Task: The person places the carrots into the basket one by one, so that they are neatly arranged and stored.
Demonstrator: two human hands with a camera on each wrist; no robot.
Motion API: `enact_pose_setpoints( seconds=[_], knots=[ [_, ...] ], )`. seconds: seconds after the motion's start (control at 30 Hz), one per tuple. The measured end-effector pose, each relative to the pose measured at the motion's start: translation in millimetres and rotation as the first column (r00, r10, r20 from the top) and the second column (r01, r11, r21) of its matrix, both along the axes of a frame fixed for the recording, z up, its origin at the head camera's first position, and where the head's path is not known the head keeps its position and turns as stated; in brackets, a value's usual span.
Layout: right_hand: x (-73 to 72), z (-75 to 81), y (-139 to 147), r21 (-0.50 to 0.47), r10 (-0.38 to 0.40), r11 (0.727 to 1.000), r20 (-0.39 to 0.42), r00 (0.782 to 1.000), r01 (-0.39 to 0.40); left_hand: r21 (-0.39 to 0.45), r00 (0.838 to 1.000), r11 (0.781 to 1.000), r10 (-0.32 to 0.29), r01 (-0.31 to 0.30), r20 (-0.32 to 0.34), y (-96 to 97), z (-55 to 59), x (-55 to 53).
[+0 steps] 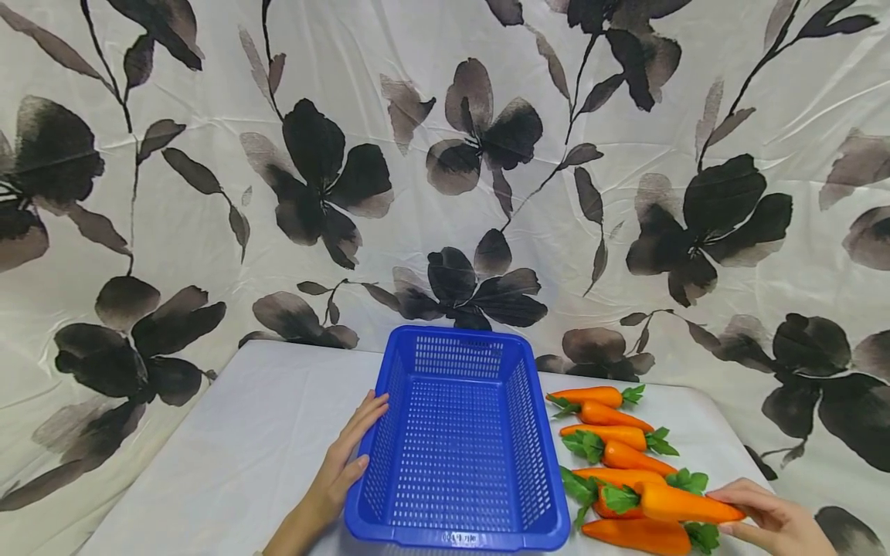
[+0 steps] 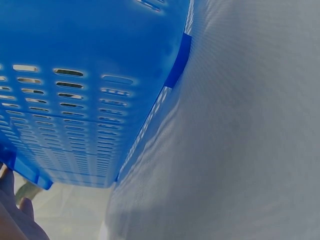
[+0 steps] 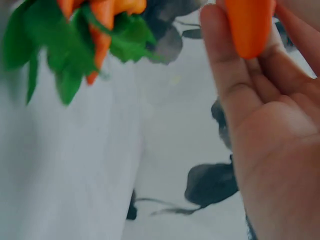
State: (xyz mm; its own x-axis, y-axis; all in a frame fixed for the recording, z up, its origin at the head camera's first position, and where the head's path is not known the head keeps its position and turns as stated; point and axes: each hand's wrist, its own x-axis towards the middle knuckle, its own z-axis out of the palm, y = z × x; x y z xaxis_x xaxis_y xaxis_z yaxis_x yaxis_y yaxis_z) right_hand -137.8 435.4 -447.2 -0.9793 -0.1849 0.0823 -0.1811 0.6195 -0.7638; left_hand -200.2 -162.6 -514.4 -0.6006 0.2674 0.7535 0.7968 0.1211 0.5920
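My left hand [image 1: 341, 459] rests against the left rim of a blue plastic basket [image 1: 455, 538], its fingers extended along the edge and the thumb lower down. The basket has slotted walls and floor, and nothing lies inside it. At the right, my right hand [image 1: 768, 513] pinches an orange carrot [image 1: 684, 503] by its narrow tip; the green leafy top points left, toward the basket. In the right wrist view, the tip of that carrot [image 3: 248, 30] shows between thumb and fingers. The held carrot overlaps the near end of a row of carrots [image 1: 636, 538].
Several more carrots [image 1: 626, 437] with green leaves lie in a column along the basket's right side, some overlapping. A white cloth covers the table [image 1: 229, 448]. Behind it hangs a pale curtain [image 1: 417, 38] printed with dark flowers.
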Motion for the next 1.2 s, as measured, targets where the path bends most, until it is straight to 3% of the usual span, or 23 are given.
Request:
enact_pose_setpoints(
  seconds=[0.1, 0.3, 0.53, 0.67, 1.03, 1.2],
  knots=[
    [-3.1, 8.7, -11.1, 0.032, -0.074, 0.997, -0.092, 0.993, 0.077, -0.002, 1.0, 1.0, 0.004, -0.004, 0.009, -0.3, 0.3, 0.1],
    [-15.3, 24.5, -27.0, 0.003, -0.077, 0.997, -0.276, 0.958, 0.081, -0.004, 1.0, 1.0, 0.008, -0.008, 0.001, -0.9, -0.7, 0.0],
    [-39.0, 47.6, -53.6, -0.116, -0.113, 0.991, -0.466, 0.877, 0.066, 0.005, 1.0, 1.0, 0.002, -0.001, -0.018, -1.2, -1.3, -0.8],
    [-53.5, 62.1, -68.8, -0.159, -0.131, 0.986, -0.503, 0.854, 0.057, 0.004, 1.0, 1.0, 0.004, -0.004, -0.012, -1.0, -1.1, -0.6],
    [-98.8, 96.8, -120.4, -0.131, -0.096, 0.991, -0.531, 0.842, 0.03, 0.001, 1.0, 1.0, 0.009, -0.009, -0.002, -0.5, -0.3, 0.1],
    [-126.2, 105.2, -147.5, -0.155, -0.053, 0.987, -0.519, 0.853, -0.032, -0.003, 1.0, 1.0, 0.016, -0.016, 0.002, 0.1, 0.1, 0.3]
  ],
)
